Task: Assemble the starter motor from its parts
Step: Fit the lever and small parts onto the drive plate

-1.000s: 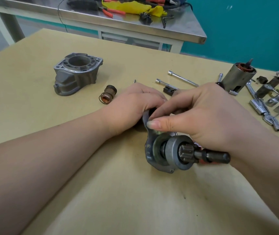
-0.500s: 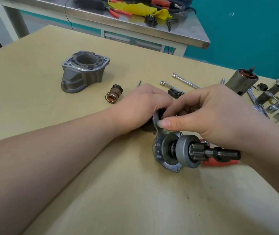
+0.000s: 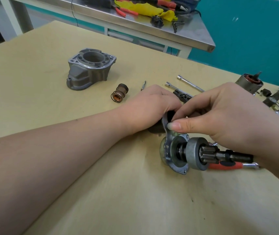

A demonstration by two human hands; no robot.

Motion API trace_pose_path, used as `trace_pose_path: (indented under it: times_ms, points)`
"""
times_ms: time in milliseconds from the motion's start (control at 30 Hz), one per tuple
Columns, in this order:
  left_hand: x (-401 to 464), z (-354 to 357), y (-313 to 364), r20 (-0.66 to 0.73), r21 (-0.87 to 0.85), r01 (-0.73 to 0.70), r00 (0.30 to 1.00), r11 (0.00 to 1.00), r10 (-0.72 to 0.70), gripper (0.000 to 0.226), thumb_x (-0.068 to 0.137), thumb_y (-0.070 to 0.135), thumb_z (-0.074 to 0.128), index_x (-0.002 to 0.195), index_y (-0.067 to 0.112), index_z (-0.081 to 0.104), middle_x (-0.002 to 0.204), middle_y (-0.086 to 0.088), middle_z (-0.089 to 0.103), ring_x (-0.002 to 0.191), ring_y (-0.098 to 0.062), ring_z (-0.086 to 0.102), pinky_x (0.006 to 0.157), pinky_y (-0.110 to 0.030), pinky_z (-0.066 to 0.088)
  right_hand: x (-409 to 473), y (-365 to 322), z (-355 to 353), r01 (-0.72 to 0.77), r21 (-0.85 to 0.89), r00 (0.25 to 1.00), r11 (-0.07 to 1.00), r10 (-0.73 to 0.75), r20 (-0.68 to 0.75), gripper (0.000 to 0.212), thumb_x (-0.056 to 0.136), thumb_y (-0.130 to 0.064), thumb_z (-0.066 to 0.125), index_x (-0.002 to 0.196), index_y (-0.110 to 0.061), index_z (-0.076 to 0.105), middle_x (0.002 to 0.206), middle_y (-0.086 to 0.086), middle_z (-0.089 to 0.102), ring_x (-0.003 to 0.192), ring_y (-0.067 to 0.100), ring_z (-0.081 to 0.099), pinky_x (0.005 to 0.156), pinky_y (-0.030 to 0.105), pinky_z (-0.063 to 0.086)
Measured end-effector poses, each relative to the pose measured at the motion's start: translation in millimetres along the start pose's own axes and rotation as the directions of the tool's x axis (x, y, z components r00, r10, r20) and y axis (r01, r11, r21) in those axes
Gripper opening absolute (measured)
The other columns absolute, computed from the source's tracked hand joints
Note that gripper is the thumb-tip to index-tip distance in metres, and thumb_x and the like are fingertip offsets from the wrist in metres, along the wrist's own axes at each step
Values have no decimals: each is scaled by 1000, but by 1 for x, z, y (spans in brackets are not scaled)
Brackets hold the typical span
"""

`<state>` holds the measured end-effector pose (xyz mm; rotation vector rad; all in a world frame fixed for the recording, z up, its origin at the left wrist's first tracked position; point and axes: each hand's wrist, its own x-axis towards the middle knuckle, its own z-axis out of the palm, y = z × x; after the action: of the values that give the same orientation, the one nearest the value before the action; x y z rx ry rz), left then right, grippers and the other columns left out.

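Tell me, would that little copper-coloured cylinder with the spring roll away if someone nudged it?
Probably. The copper-coloured plunger lies on its side on the wooden table, so its round body could roll. The spring coil at its near end might snag and curve its path. It looks metal, likely heavy for its size.

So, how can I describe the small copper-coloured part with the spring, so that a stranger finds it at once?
Start from the grey cast housing standing alone on the far left of the wooden table. Just right of it and nearer to the person, short of the left hand, lies a small copper-coloured plunger on its side. Only it has a black collar and a wire spring.
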<state>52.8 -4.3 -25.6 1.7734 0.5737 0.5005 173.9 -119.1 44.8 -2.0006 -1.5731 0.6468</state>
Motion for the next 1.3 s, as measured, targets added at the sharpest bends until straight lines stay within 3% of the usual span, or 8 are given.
trace_pose_path:
  times_ms: [267, 400, 533, 700, 833, 1000, 1167, 1300]
  points:
    - [-1, -1, -1, 7, -4, 39, 999, 999, -39, 26, 93, 2, 56, 67, 2, 63, 52, 5, 43, 51, -9, 39, 45, -19, 32, 2, 2, 2, 21, 32, 999, 999, -20, -31, 9, 67, -42, 89, 69, -43, 80, 52, -14, 63, 49, -3, 52, 48, 4, 38]
    - [-1, -1, 0, -4, 10, 34, 999, 999, -34, 24, 93, 3, 56, 74, -9, 63, 64, -10, 48, 62, -14, 43, 50, -22, 34, 0, 3, 4, -46, 134, 999, 990, 46, -1, 8, 68, -38, 90, 70, -36, 82, 49, -15, 60, 41, -2, 50, 42, 3, 34]
    - [-2, -1, 2, -6, 3, 29, 1000, 1000, -29, 25, 93, 6, 59, 70, 0, 67, 83, -34, 56, 72, -20, 49, 58, -31, 35, 0, 5, 3, -142, 212, 990, 967, 138, 36, 14, 65, -41, 89, 74, -33, 83, 48, -16, 59, 36, -2, 50, 37, 3, 30]
    - [-1, -1, 0, -7, -23, 33, 999, 999, -33, 24, 90, 10, 60, 74, -7, 64, 84, -36, 54, 74, -21, 47, 65, -34, 33, 2, 3, 2, -197, 188, 979, 962, 183, 86, 39, 48, -57, 85, 81, -36, 84, 65, -14, 72, 43, -4, 53, 55, 20, 36]
    - [-1, -1, 1, -2, -24, 31, 1000, 999, -31, 26, 88, 13, 59, 63, 7, 61, 73, -23, 50, 70, -19, 46, 58, -31, 32, 2, 3, 3, -200, 180, 979, 963, 191, 66, 33, 51, -54, 87, 79, -37, 84, 64, -16, 72, 44, -8, 56, 56, 19, 35]
    - [-1, -1, 1, 6, -12, 22, 1000, 1000, -22, 42, 93, 6, 60, 53, 20, 62, 67, -7, 54, 66, -14, 47, 55, -24, 36, 0, -1, 2, -176, 144, 984, 974, 171, 47, 15, 61, -46, 89, 72, -38, 82, 53, -18, 66, 40, -7, 54, 38, 8, 35]
    - [-3, -1, 0, -8, -9, 18, 1000, 1000, -18, 25, 93, 11, 60, 74, -2, 70, 71, -12, 57, 68, -14, 50, 58, -27, 38, -2, -5, 2, -74, 22, 997, 997, 74, 13, 14, 59, -49, 88, 69, -46, 79, 53, -20, 64, 49, -7, 56, 43, 6, 39]
    - [-4, -1, 2, -7, -9, -1, 1000, 1000, 1, 34, 79, 22, 55, 76, -11, 64, 71, -15, 51, 69, -17, 46, 59, -33, 33, -3, -7, 2, 17, -81, 1000, 997, -18, -8, 12, 61, -44, 89, 66, -45, 78, 46, -13, 54, 43, 0, 47, 41, 6, 35]
